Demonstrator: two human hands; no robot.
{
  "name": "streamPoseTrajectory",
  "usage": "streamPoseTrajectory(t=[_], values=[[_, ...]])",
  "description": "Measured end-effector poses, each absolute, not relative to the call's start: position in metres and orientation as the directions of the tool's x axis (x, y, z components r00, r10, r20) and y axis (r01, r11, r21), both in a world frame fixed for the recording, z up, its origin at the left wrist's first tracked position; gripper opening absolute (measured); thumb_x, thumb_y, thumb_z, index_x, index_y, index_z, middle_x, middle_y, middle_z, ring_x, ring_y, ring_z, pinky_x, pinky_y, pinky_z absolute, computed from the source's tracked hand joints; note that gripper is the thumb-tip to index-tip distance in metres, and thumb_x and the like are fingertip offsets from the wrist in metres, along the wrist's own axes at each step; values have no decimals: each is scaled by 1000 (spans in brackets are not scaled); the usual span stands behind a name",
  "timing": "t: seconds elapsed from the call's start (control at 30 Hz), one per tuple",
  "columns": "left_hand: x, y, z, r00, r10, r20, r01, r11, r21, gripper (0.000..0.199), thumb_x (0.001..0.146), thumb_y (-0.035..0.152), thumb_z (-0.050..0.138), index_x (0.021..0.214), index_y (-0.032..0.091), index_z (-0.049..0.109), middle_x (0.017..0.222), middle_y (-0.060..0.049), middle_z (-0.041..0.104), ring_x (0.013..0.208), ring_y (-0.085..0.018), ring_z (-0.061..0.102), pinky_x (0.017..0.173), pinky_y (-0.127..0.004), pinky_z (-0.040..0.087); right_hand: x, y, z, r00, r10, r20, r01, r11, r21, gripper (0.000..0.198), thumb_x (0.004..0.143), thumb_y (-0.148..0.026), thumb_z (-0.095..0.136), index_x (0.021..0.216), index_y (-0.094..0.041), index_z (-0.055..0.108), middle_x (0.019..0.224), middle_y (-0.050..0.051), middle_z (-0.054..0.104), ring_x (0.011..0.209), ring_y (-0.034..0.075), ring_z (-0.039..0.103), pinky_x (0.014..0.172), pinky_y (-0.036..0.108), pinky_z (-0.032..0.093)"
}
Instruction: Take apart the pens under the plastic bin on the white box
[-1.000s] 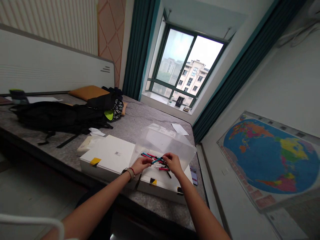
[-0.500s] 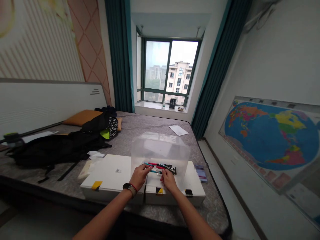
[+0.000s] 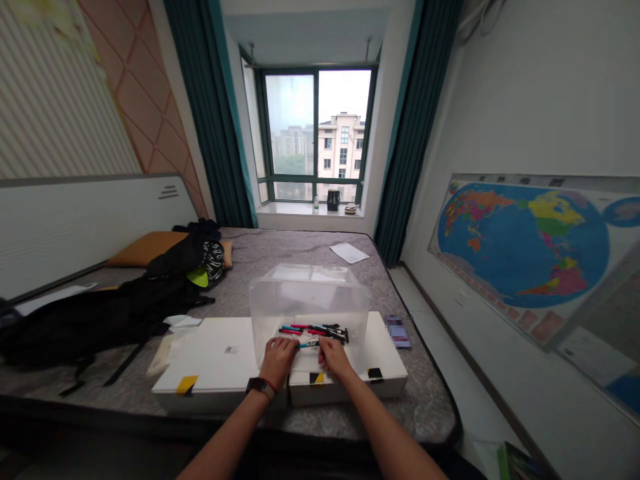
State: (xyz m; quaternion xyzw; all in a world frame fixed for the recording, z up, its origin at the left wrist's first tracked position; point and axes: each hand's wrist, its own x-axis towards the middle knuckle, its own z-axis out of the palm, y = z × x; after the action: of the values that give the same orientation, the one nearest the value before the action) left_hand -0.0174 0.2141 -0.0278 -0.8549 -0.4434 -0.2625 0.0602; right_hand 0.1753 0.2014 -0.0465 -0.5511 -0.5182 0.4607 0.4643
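Note:
A blue pen [image 3: 307, 345] lies level between my two hands. My left hand [image 3: 280, 355] is closed on its left end, fingers bent over it. At the other end, my right hand [image 3: 333, 355] is closed in a pinch; its fingertips are partly hidden. Just beyond the hands is a loose pile of pens [image 3: 313, 331], with red, blue and black ones crossing each other. A clear plastic bin [image 3: 309, 297] surrounds the pile, its far wall rising behind the pens. The bin rests on white boxes [image 3: 213, 347] with yellow and black tape on their front edges.
The boxes stand on a grey mattress [image 3: 280, 248]. To the left lie a black backpack [image 3: 125, 303] and a crumpled tissue [image 3: 183, 323]. A paper sheet [image 3: 349, 253] lies farther back. A blurred bluish item [image 3: 399, 332] sits right of the boxes, near the mattress edge.
My left hand has drawn back slightly from the pile, its fingers now lower on the blue pen. The right hand stays by the pen's other end. The whole view has shifted and tilted a little.

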Motion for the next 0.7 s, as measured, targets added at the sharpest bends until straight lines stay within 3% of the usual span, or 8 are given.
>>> streamPoseTrajectory(t=[0.23, 0.47, 0.7], values=[[-18, 211, -28, 446, 726, 523, 807, -579, 117, 16, 91, 25, 47, 99, 23, 61, 92, -4, 65, 91, -21, 53, 85, -36, 34, 175, 200, -44, 44, 998, -41, 157, -47, -987, 52, 82, -65, 36, 62, -18, 49, 43, -3, 49, 32, 8, 41, 32, 18, 30], [-18, 211, -30, 467, 722, 510, 799, -591, 105, 18, 91, 25, 45, 102, 22, 59, 93, -5, 62, 91, -20, 52, 81, -34, 36, 175, 197, -44, 54, 999, -6, 63, -9, -998, 37, 80, -56, 45, 69, -20, 43, 46, -6, 52, 32, 8, 42, 32, 16, 31], [-19, 210, -29, 479, 714, 510, 794, -600, 94, 20, 93, 26, 42, 103, 22, 59, 94, -6, 61, 90, -21, 51, 81, -34, 37, 173, 199, -47, 93, 996, -11, 138, -24, -990, 51, 84, -63, 34, 63, -18, 47, 41, -4, 48, 31, 7, 40, 32, 16, 29]])
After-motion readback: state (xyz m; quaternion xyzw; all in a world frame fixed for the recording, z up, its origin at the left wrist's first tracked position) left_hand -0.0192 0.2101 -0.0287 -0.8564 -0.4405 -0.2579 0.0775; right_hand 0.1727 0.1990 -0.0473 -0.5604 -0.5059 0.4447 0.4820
